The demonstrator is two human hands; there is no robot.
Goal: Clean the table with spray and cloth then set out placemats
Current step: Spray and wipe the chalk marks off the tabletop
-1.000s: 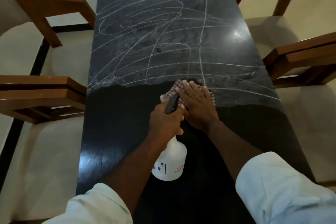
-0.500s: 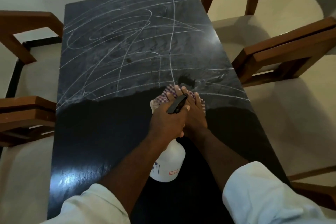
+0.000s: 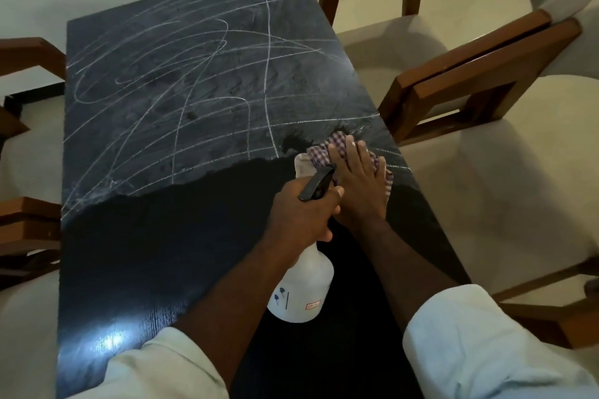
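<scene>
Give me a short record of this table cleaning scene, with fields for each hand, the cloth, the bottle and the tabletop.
left hand: grips the spray bottle near its trigger
right hand: pressed flat on the cloth
cloth: checked, at the border of the wiped area
spray bottle: white, black trigger
table: near part wiped dark, far part covered in white scribbles

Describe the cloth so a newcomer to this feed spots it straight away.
Start at the long black table, chalk-scribbled on its far half. Near its right edge, where scribbles meet the wiped part, the right hand presses flat on the cloth. It is the only checked fabric, unlike the white spray bottle in the left hand.
</scene>
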